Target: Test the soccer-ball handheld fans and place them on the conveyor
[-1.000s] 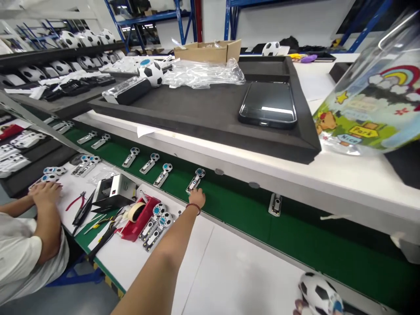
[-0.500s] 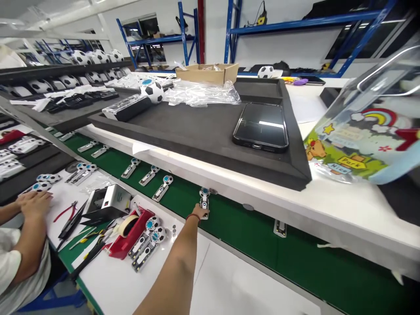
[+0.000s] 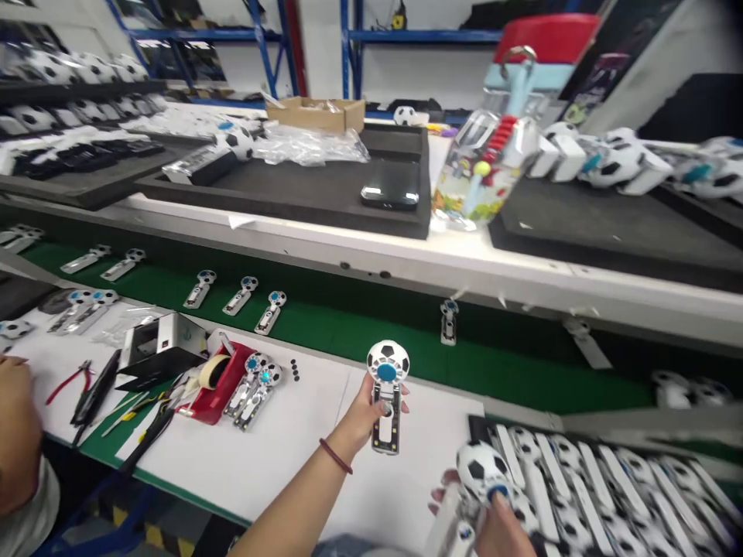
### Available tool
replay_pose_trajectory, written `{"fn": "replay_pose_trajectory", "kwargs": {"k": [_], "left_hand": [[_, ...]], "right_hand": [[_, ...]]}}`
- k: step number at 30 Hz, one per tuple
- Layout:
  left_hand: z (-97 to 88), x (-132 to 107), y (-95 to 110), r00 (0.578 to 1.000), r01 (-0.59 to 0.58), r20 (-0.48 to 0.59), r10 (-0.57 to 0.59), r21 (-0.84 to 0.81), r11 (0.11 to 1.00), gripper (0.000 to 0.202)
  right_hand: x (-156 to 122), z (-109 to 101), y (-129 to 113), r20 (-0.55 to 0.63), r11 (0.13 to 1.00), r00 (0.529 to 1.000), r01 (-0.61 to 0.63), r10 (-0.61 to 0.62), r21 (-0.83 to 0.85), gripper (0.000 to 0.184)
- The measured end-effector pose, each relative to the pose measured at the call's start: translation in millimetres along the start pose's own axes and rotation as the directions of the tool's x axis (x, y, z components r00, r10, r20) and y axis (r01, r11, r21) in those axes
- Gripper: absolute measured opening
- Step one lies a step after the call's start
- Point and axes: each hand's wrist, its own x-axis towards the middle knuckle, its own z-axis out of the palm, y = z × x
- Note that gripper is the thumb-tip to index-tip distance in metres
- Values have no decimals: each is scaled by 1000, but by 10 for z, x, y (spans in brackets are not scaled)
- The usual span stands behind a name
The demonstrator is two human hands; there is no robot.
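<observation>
My left hand [image 3: 365, 414] is closed round a flat football-headed part [image 3: 387, 402], white with a blue centre and a clear handle, held upright above the white bench [image 3: 290, 441]. At the lower right my right hand [image 3: 493, 518] grips a football-shaped piece [image 3: 481, 468] over a dark tray [image 3: 580, 480] packed with several similar parts. On the green conveyor belt [image 3: 377, 340] lie more of these parts in a row, the nearest one [image 3: 447, 321] just beyond my left hand.
A red tape dispenser [image 3: 224, 383], pliers [image 3: 70, 379], a small metal box [image 3: 159, 348] and two finished parts [image 3: 255, 379] lie on the bench to the left. Another person's hand [image 3: 15, 394] works at far left. A phone [image 3: 392, 189] and a clear printed bottle [image 3: 493, 155] sit on the raised shelf.
My left hand picked the football-headed part off the belt and brought it back over the white bench. The view swung right, bringing the tray and my right hand into sight.
</observation>
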Motion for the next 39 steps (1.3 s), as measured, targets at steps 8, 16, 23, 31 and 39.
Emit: {"fn": "replay_pose_trajectory", "kwargs": {"k": [8, 16, 23, 31, 39], "left_hand": [[480, -810, -298, 932, 361, 42, -359, -35, 932, 60], [337, -1124, -436, 854, 514, -39, -519, -94, 852, 48], [262, -1599, -470, 882, 471, 86, -464, -125, 873, 71], [326, -1673, -496, 885, 464, 49, -462, -147, 873, 72], [376, -1694, -428, 895, 441, 1, -445, -134, 887, 76]], "right_hand": [[-285, 424, 113, -281, 943, 955, 178, -96, 282, 52], [-661, 486, 191, -238, 915, 970, 60, 41, 400, 40], [-921, 504, 428, -180, 905, 983, 58, 21, 421, 47], [-938, 553, 399, -64, 941, 991, 130, -115, 314, 59], [-912, 545, 409, -31, 949, 994, 106, -102, 296, 64]]}}
